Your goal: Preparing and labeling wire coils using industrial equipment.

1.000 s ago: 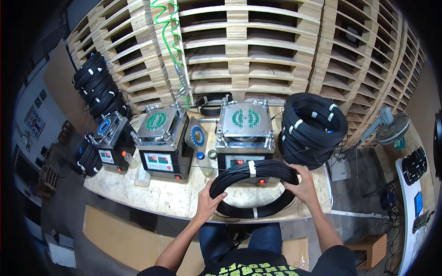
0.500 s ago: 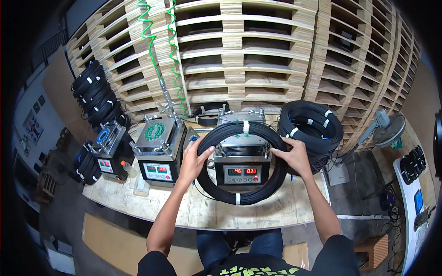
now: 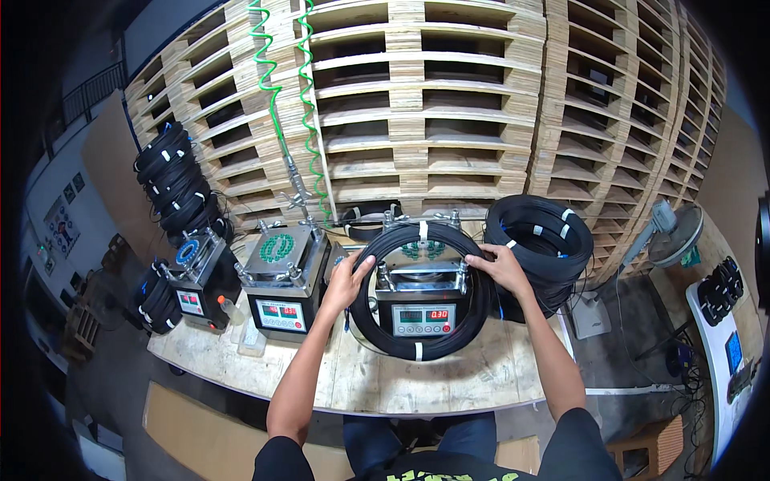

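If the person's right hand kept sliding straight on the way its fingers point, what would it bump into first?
The right hand grips the black cable coil, fingers pointing left across the machine top. Going on, it would probably first meet the right-hand metal post on the machine, though depth is unclear.

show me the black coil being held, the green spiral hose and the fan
black coil (image 3: 417, 350), head view, bottom of the ring
green spiral hose (image 3: 273, 96), head view, middle of the curl
fan (image 3: 675, 237), head view, round guard

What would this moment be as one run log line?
left hand grips black cable coil | right hand grips same | coil rings machine
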`<move>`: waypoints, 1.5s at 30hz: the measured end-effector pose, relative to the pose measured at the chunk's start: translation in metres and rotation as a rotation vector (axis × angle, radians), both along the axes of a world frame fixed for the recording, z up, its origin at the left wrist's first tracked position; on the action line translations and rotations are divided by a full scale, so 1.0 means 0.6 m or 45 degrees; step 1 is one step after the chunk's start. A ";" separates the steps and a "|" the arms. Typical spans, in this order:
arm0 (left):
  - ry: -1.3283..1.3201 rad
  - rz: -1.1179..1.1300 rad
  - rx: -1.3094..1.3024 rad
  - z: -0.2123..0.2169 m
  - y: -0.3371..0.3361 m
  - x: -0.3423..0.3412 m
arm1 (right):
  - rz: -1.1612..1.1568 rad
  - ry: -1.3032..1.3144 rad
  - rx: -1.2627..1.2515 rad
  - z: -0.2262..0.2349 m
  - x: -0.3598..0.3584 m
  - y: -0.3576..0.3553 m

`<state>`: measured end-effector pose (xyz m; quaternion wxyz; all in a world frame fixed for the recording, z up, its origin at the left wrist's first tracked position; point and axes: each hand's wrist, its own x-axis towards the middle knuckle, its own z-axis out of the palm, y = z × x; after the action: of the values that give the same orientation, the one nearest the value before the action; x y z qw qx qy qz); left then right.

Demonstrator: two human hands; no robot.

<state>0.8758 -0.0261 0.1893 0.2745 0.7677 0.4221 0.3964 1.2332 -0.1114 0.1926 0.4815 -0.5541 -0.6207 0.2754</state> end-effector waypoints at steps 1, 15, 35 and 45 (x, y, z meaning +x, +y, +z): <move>0.004 -0.012 -0.002 -0.004 0.002 -0.002 | 0.003 0.005 -0.005 -0.001 0.000 0.004; -0.003 0.193 -0.108 -0.107 -0.047 -0.058 | -0.152 -0.045 0.172 -0.075 -0.016 -0.042; -0.044 0.285 0.046 -0.093 -0.044 -0.022 | -0.069 0.213 0.019 -0.086 -0.010 -0.051; -0.230 0.441 0.002 -0.125 -0.063 -0.046 | -0.379 -0.142 0.122 -0.117 -0.003 -0.052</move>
<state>0.8484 -0.0637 0.1143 0.2385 0.6451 0.5211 0.5054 1.2316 -0.1426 0.1226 0.5077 -0.6307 -0.5699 0.1401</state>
